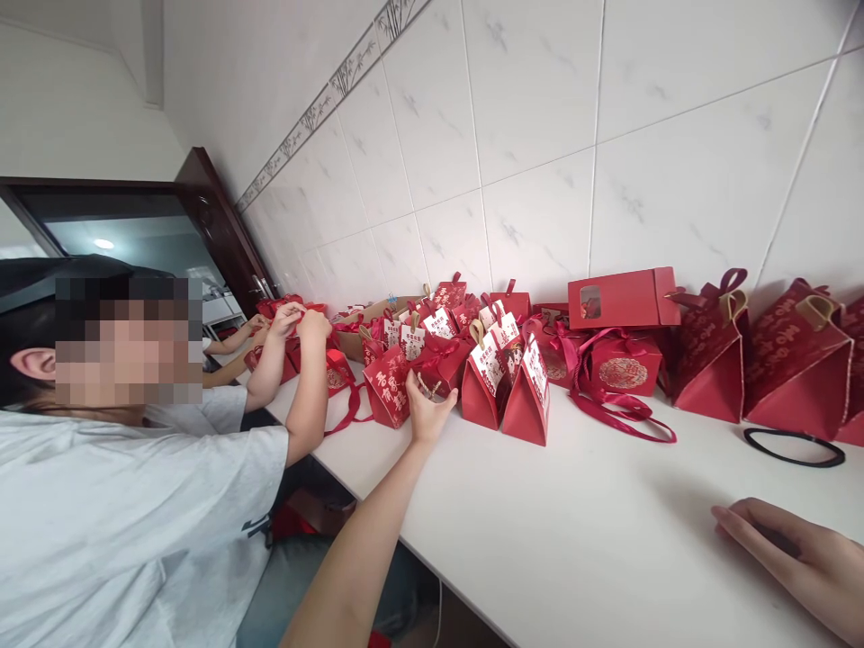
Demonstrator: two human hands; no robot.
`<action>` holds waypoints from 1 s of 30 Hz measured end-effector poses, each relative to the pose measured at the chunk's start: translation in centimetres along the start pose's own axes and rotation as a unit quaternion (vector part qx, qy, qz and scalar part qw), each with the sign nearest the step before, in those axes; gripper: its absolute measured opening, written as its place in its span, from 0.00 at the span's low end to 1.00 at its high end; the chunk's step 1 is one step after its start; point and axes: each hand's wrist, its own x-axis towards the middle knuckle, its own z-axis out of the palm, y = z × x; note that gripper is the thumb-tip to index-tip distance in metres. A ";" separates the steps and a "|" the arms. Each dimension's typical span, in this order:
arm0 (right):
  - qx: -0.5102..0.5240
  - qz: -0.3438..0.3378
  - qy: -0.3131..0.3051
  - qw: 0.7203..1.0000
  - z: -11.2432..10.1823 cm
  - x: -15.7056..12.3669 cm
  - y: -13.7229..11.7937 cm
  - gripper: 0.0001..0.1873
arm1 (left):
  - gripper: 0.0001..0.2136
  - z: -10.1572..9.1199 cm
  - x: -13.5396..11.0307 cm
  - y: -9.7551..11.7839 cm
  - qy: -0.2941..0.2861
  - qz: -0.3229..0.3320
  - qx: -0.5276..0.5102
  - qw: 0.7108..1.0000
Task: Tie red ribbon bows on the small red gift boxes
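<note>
My left hand reaches over the white table with thumb and fingers spread. Behind the gap between them are a dark red box and a bit of twisted gold cord; I cannot tell whether the fingertips touch them. Just left of this hand stands a red gift box with gold lettering. To its right are two upright triangular red gift boxes with white printed tags and ribbon loops. At the lower right, my right hand is loosely curved over the table, fingers apart, holding nothing.
More red gift boxes line the tiled wall. A black ring-shaped band lies near my right hand. Loose red ribbon trails across the white table. On the left, a seated co-worker handles red material with both hands.
</note>
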 end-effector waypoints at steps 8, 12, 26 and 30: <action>0.003 0.041 -0.095 0.995 -0.2 0.0 0.3 0.28 | 0.40 -0.1 0.0 0.1 0.008 -0.002 0.006 1.000; -0.001 0.044 -0.101 0.994 -0.1 0.0 0.2 0.29 | 0.40 -0.2 0.0 0.1 0.012 -0.002 0.007 1.000; 0.007 0.038 -0.091 0.995 -0.1 0.1 0.2 0.28 | 0.40 -0.1 0.0 0.2 0.016 -0.003 0.007 1.000; 0.007 0.041 -0.095 0.995 -0.1 0.2 0.1 0.27 | 0.40 -0.1 0.0 0.2 0.015 -0.005 0.006 1.000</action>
